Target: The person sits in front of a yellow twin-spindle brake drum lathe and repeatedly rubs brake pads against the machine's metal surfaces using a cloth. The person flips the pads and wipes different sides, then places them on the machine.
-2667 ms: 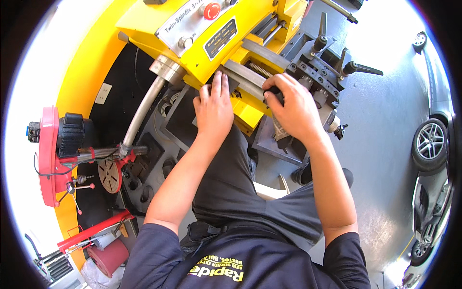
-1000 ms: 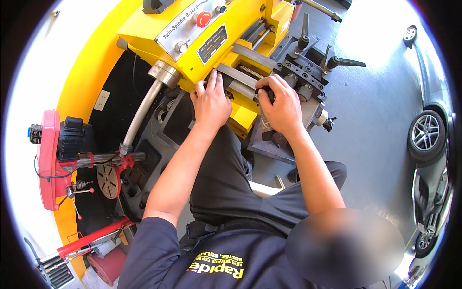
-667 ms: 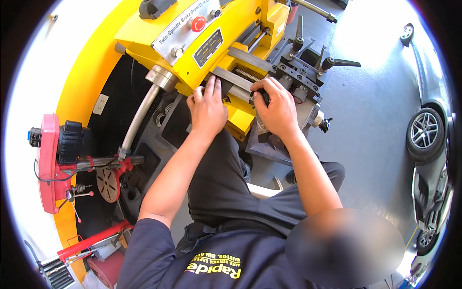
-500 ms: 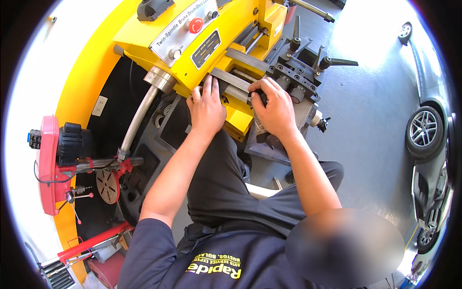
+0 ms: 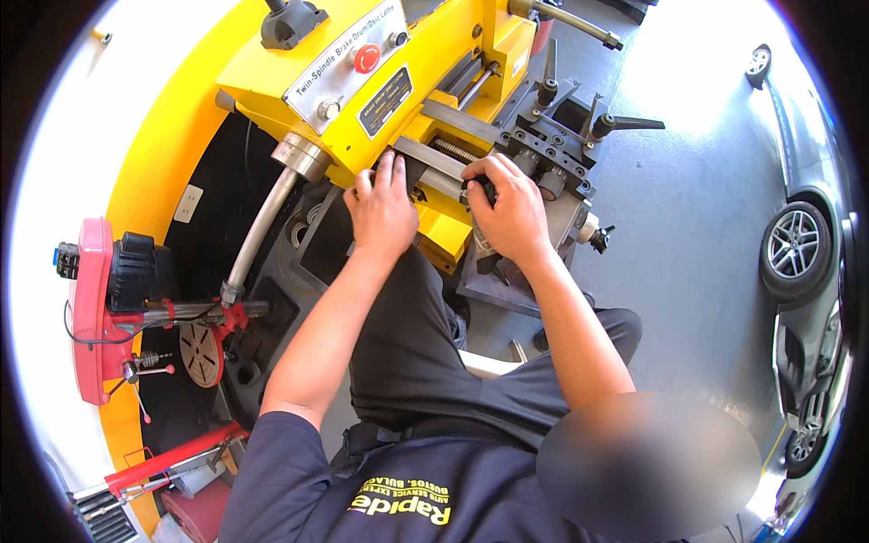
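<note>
A yellow lathe (image 5: pixel 362 149) stands before me. My left hand (image 5: pixel 385 210) lies with its fingers stretched over the near end of the machine's grey slide rails (image 5: pixel 437 158), holding nothing. Further right, my right hand (image 5: pixel 514 213) has its fingers curled round a black knob (image 5: pixel 482 188) by the front rail; the palm and fingers hide most of it. Between the rails a threaded lead screw (image 5: pixel 453 147) shows. Right of my right hand sits the dark tool carriage (image 5: pixel 554 136) with its black clamp levers (image 5: pixel 632 122).
A red stop button (image 5: pixel 367 59) is on the lathe's sloped panel. Below the headstock, a steel bar (image 5: pixel 262 226) slants down on the left. A pink drill press (image 5: pixel 95 308) stands at far left. A grey car (image 5: pixel 806 253) is parked on the right.
Both hands have shifted very slightly left in the view, the machine too. My left fingertips sit a little lower on the rail end; the right hand keeps its hold on the knob.
</note>
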